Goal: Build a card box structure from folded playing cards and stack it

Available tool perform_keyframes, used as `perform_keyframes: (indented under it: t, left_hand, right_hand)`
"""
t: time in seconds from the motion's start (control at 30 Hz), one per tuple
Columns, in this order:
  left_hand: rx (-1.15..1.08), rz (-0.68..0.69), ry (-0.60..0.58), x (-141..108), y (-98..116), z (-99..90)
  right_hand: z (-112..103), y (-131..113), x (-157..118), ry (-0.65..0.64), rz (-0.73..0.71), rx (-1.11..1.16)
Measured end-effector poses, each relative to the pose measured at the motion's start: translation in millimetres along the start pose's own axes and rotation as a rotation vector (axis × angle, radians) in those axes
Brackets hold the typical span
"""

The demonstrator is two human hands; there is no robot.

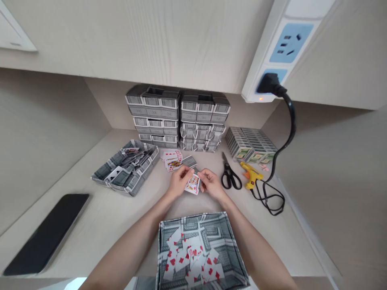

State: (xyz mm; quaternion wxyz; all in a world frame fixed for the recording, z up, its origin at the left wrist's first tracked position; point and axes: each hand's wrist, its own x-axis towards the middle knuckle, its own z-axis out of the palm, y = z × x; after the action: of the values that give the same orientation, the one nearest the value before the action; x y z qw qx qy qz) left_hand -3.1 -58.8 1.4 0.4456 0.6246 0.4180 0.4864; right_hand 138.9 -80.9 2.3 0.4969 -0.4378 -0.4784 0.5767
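A face card with red marks, a playing card (192, 184), is pinched between my two hands over the middle of the table. My left hand (180, 181) grips its left upper side, fingers closed. On its right edge, the fingers of my right hand (210, 183) are closed too. Just beyond my hands lie a face-down stack of cards (189, 161) and a fan of red face-up cards (173, 159). Nearer to me, between my forearms, a box made of playing cards (161, 249) holds cut card pieces (193, 257).
Black-handled scissors (230, 177) and a yellow glue gun (252, 175) with its cord lie at right. Card-made boxes (181, 117) are stacked behind, beside packed card decks (250, 143). At left are a card-filled tray (139, 183) and a dark phone-like slab (46, 233). A power strip (281, 52) hangs above.
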Motion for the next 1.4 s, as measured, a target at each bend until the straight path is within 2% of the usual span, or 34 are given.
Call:
perform_keyframes:
  t: [0.1,0.27,0.37,0.6,0.77,1.03,1.27,1.4]
  left_hand:
    - [0.091,-0.01,-0.018,1.3,-1.9,0.3]
    - [0.16,0.017,-0.115,2.1,-4.4,-4.0]
    - [0.235,0.008,-0.145,1.4,-3.6,-6.2]
    - [0.526,0.039,-0.043,-5.9,2.4,4.4]
    - [0.415,0.068,-0.003,-7.7,2.0,8.1]
    - [0.289,0.025,0.032,-7.3,0.0,11.1]
    - [0.295,0.036,-0.007,-2.1,-2.5,3.0]
    - [0.314,0.049,-0.076,-2.9,-2.7,-1.5]
  right_hand:
    - [-1.0,-2.4,-0.4,-0.015,0.013,-0.026]
    - [-2.6,-5.8,-1.9,-0.125,0.041,-0.065]
    - [-0.2,-2.8,-1.2,-0.116,0.035,-0.105]
    - [1.4,5.2,1.5,-0.141,0.027,-0.122]
    - [0.1,3.2,1.6,-0.164,0.043,-0.07]
    - [0.4,-2.9,-0.9,-0.19,0.013,-0.052]
    - [5.5,0.1,-2.9,-0.116,-0.037,-0.105]
    - [4.7,1.3,-3.4,-0.153,-0.006,-0.13]
